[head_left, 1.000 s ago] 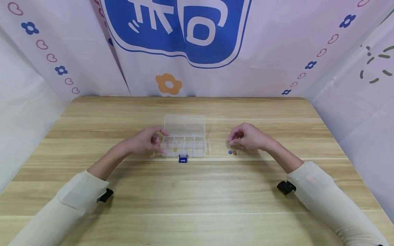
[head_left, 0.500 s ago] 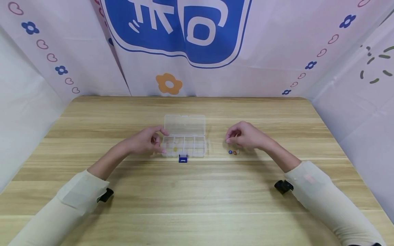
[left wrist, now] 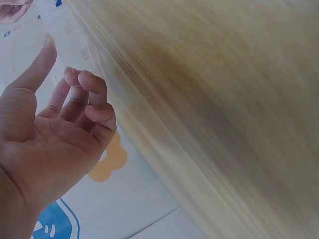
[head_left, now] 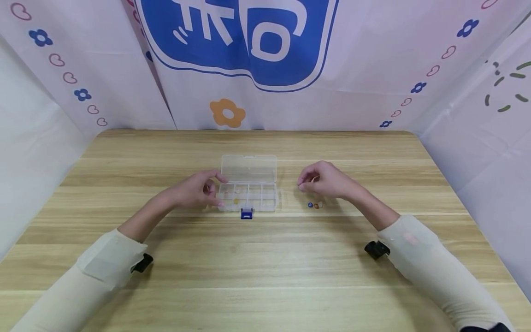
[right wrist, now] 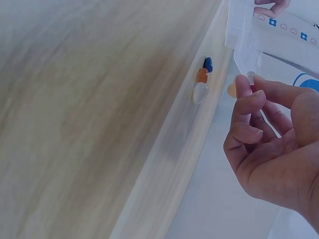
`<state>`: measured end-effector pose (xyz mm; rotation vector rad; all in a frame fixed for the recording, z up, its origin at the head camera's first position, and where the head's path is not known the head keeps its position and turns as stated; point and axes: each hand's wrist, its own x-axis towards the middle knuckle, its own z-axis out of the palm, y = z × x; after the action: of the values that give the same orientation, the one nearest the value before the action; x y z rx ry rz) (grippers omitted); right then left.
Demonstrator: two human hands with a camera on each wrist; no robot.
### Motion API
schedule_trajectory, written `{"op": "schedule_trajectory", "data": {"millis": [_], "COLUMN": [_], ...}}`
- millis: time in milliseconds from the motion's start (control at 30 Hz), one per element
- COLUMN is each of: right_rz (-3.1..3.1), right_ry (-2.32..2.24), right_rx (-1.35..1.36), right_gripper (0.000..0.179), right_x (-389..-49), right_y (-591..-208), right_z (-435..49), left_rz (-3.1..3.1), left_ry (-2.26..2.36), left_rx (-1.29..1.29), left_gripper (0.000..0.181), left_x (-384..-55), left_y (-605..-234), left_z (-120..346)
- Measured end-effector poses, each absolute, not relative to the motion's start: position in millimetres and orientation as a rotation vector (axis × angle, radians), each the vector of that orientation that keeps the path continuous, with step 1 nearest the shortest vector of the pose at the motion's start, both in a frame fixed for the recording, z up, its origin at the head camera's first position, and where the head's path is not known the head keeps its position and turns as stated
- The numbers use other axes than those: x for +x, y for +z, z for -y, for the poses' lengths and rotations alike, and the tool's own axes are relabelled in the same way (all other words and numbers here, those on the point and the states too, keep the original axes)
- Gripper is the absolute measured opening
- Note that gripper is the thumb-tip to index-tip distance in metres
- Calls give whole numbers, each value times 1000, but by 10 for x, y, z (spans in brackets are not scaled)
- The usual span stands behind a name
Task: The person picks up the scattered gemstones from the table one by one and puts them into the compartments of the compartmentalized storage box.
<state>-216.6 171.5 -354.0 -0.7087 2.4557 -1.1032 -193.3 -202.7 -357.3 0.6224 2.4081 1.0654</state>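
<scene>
A clear plastic compartment box point(head_left: 268, 193) lies on the table, its lid point(head_left: 249, 169) folded back and its blue latch point(head_left: 246, 214) facing front. My left hand point(head_left: 194, 190) holds the box's left end, forefinger at the back corner and thumb at the front one. Between thumb and forefinger my right hand point(head_left: 325, 180) pinches a small clear glossy piece point(right wrist: 250, 75), to the right of the box. Below that hand, blue point(right wrist: 208, 64), orange point(right wrist: 202, 75) and clear point(right wrist: 200, 93) bead-like pieces lie close together on the table. A yellow piece point(head_left: 236, 201) sits in a left front compartment.
The wooden table point(head_left: 265, 267) reaches back to a white printed cloth point(head_left: 356, 110). Similar cloth hangs at both sides. Black wrist mounts point(head_left: 376, 249) stick out inward from both sleeves.
My right hand has moved left and slightly back toward the box, leaving the blue, orange and clear pieces in place. The left hand and the box have stayed still.
</scene>
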Motion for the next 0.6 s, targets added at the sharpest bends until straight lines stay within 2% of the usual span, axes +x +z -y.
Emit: {"op": "schedule_trajectory", "data": {"millis": [600], "right_rz": [-2428], "right_ry": [-1123], "right_rx": [-753], "right_gripper": [6], "right_x": [-2177], "right_y": [-3514], "right_z": [-1560], "left_rz": [-2394], "left_ry": [1088], "left_rx": [646], "left_gripper": [56], "left_x": [-1928], "left_y": [-3577], "left_z": [2035]}}
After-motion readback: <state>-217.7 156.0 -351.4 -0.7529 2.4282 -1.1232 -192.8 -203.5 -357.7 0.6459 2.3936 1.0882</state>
